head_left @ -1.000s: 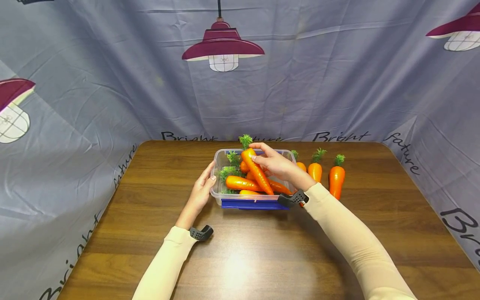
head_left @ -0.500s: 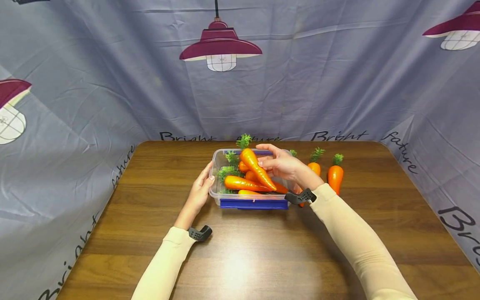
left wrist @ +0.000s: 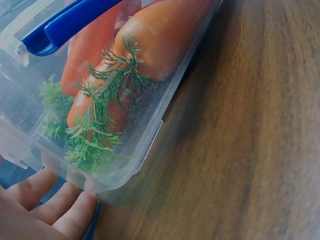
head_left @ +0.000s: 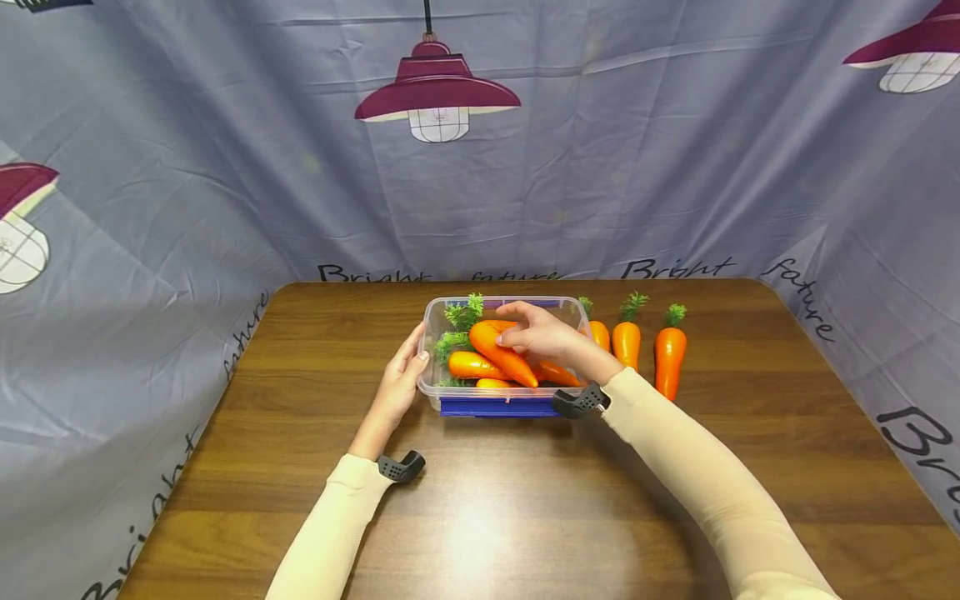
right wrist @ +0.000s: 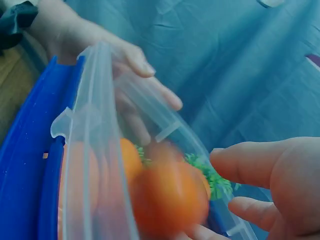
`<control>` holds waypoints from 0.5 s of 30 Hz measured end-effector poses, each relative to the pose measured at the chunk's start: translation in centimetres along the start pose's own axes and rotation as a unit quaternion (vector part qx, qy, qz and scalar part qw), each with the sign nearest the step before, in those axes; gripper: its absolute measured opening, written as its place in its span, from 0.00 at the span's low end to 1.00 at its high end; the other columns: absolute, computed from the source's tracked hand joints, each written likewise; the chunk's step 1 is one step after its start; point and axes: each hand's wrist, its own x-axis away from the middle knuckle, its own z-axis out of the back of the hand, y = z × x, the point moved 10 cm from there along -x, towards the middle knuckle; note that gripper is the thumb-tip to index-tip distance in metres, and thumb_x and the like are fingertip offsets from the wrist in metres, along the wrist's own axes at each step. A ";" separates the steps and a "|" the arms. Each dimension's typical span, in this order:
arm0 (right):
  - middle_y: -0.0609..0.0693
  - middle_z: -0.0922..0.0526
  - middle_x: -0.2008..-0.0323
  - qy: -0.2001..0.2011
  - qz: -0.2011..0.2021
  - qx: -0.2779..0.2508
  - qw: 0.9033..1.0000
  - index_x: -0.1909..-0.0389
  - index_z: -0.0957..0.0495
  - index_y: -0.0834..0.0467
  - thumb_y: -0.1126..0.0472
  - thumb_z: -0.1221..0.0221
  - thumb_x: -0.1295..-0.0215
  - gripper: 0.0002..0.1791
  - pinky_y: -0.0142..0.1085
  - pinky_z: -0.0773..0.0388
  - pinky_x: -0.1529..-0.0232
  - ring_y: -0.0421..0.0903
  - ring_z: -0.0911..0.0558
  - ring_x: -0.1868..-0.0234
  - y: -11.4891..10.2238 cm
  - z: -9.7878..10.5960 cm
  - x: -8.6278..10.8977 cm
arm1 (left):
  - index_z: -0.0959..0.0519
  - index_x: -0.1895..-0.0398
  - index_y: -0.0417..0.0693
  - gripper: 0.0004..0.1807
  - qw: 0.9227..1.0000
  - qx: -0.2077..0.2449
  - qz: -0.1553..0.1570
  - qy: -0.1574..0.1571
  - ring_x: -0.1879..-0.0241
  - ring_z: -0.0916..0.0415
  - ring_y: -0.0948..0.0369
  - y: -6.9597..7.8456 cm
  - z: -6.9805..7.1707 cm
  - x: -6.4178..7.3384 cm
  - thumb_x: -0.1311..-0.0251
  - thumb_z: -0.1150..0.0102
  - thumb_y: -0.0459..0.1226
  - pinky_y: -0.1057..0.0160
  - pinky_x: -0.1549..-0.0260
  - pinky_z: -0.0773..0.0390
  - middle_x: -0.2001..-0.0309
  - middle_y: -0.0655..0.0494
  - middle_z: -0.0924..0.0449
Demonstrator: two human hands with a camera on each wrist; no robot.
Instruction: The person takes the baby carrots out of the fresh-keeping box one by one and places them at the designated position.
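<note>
My left hand (head_left: 401, 375) rests against the left end of a clear plastic box (head_left: 510, 392) with blue clips, its thumb at the rim. In the left wrist view its fingertips (left wrist: 80, 205) touch the end wall. Several orange carrots with green tops lie inside. My right hand (head_left: 543, 333) is over the box, close above the topmost carrot (head_left: 501, 357), which slants across the others. In the right wrist view that carrot (right wrist: 170, 200) is blurred, and the right hand's spread thumb and fingers (right wrist: 250, 162) show a gap beside it.
Right of the box, three more carrots lie in a row on the wooden table, the outermost carrot (head_left: 670, 358) farthest from it. A grey curtain (head_left: 600, 183) printed with lamps hangs behind the table's back edge.
The topmost carrot has sunk lower into the box, its green top now below the back rim. My right hand drew slightly right, then came back left over the carrot. The left hand stays put.
</note>
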 end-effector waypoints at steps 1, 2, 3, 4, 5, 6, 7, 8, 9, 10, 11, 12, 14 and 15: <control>0.65 0.22 0.40 0.004 0.003 0.017 1.000 0.24 0.42 0.59 0.64 0.41 0.29 0.36 0.33 0.19 0.63 0.44 0.20 0.60 -0.1 0.0 -0.2 | 0.46 0.20 0.39 0.31 1.000 0.005 -0.001 -0.001 0.20 0.48 0.43 0.0 -0.1 0.0 0.24 0.58 0.31 0.67 0.28 0.35 0.18 0.41 0.51; 0.63 0.21 0.43 0.006 0.004 0.029 1.000 0.24 0.41 0.59 0.64 0.40 0.30 0.35 0.32 0.22 0.63 0.44 0.22 0.61 -0.2 -0.1 -0.3 | 0.47 0.20 0.39 0.31 1.000 0.010 0.000 -0.003 0.21 0.48 0.43 0.0 -0.1 0.0 0.24 0.59 0.31 0.70 0.30 0.34 0.18 0.41 0.51; 0.62 0.21 0.44 0.007 0.005 0.040 0.999 0.25 0.41 0.59 0.65 0.40 0.30 0.35 0.32 0.23 0.63 0.44 0.24 0.61 -0.3 -0.1 -0.4 | 0.47 0.20 0.39 0.31 1.000 0.012 0.001 -0.004 0.21 0.47 0.42 0.0 -0.2 0.0 0.24 0.59 0.31 0.74 0.33 0.32 0.18 0.41 0.51; 0.61 0.21 0.47 0.006 0.004 0.045 0.999 0.25 0.40 0.59 0.66 0.40 0.31 0.35 0.31 0.24 0.63 0.44 0.25 0.62 -0.4 -0.2 -0.6 | 0.47 0.20 0.38 0.31 1.000 0.014 0.001 -0.005 0.21 0.47 0.42 0.0 -0.2 0.0 0.24 0.59 0.31 0.77 0.35 0.32 0.18 0.41 0.52; 0.61 0.21 0.46 0.006 0.004 0.052 0.999 0.25 0.40 0.59 0.67 0.39 0.31 0.36 0.31 0.24 0.62 0.45 0.24 0.61 -0.4 -0.2 -0.7 | 0.47 0.20 0.38 0.31 1.000 0.015 0.001 -0.006 0.21 0.47 0.42 0.0 -0.3 0.0 0.24 0.59 0.31 0.76 0.35 0.32 0.18 0.41 0.52; 0.61 0.22 0.43 0.004 0.001 0.056 0.998 0.25 0.40 0.59 0.68 0.39 0.32 0.36 0.32 0.24 0.63 0.46 0.24 0.59 -0.4 -0.2 -0.8 | 0.47 0.20 0.38 0.31 1.000 0.013 0.000 -0.006 0.21 0.48 0.42 0.1 -0.3 0.0 0.24 0.59 0.31 0.75 0.33 0.32 0.18 0.41 0.52; 0.61 0.23 0.40 0.002 0.000 0.057 0.998 0.25 0.40 0.59 0.68 0.38 0.32 0.37 0.31 0.23 0.62 0.48 0.23 0.57 -0.4 -0.2 -1.0 | 0.47 0.20 0.38 0.31 1.000 0.011 -0.002 -0.007 0.20 0.49 0.42 0.1 -0.3 0.0 0.24 0.59 0.31 0.71 0.30 0.34 0.18 0.41 0.52; 0.61 0.24 0.37 -0.003 -0.001 0.060 0.998 0.24 0.40 0.59 0.69 0.38 0.33 0.37 0.31 0.22 0.61 0.49 0.22 0.54 -0.4 -0.2 -1.0 | 0.47 0.20 0.38 0.31 1.000 0.009 -0.001 -0.007 0.20 0.50 0.43 0.1 -0.3 0.0 0.24 0.59 0.31 0.67 0.28 0.35 0.18 0.41 0.52; 0.61 0.27 0.32 -0.007 -0.002 0.063 0.998 0.24 0.40 0.59 0.69 0.38 0.33 0.38 0.31 0.22 0.60 0.50 0.21 0.51 -0.5 -0.3 -1.1 | 0.47 0.20 0.38 0.31 1.000 0.008 -0.003 -0.006 0.20 0.51 0.44 0.2 -0.3 -0.1 0.24 0.59 0.31 0.64 0.26 0.37 0.18 0.41 0.52; 0.60 0.30 0.30 -0.011 -0.002 0.065 0.998 0.24 0.40 0.58 0.69 0.38 0.34 0.38 0.31 0.21 0.60 0.50 0.22 0.48 -0.5 -0.3 -1.2 | 0.47 0.20 0.38 0.31 1.000 0.005 -0.004 -0.006 0.19 0.51 0.44 0.2 -0.3 -0.1 0.24 0.59 0.31 0.59 0.24 0.40 0.18 0.41 0.51; 0.59 0.34 0.26 -0.015 -0.002 0.067 0.998 0.24 0.40 0.58 0.70 0.38 0.34 0.39 0.31 0.21 0.59 0.49 0.22 0.46 -0.5 -0.3 -1.2 | 0.47 0.20 0.38 0.31 1.000 0.002 -0.005 -0.005 0.19 0.52 0.44 0.2 -0.2 -0.1 0.24 0.58 0.31 0.56 0.24 0.42 0.18 0.41 0.51; 0.59 0.34 0.26 -0.021 -0.003 0.066 0.998 0.24 0.40 0.57 0.70 0.38 0.34 0.39 0.30 0.21 0.61 0.49 0.22 0.49 -0.5 -0.3 -1.2 | 0.46 0.20 0.38 0.31 1.000 0.001 -0.005 -0.005 0.19 0.52 0.45 0.2 -0.2 0.0 0.24 0.58 0.31 0.53 0.23 0.44 0.18 0.41 0.51; 0.60 0.30 0.34 -0.035 -0.007 0.054 0.998 0.23 0.41 0.56 0.71 0.39 0.34 0.40 0.30 0.25 0.64 0.45 0.24 0.59 -0.5 -0.2 -1.1 | 0.47 0.20 0.38 0.31 1.000 0.001 -0.005 -0.005 0.19 0.52 0.44 0.2 -0.2 0.0 0.24 0.58 0.31 0.52 0.23 0.44 0.18 0.41 0.51; 0.59 0.30 0.37 -0.042 -0.011 0.043 0.998 0.22 0.42 0.55 0.71 0.40 0.33 0.40 0.31 0.26 0.66 0.44 0.27 0.64 -0.4 -0.2 -0.9 | 0.47 0.20 0.38 0.31 1.000 0.001 -0.006 -0.005 0.19 0.52 0.44 0.2 -0.2 0.0 0.24 0.58 0.31 0.52 0.23 0.44 0.18 0.41 0.51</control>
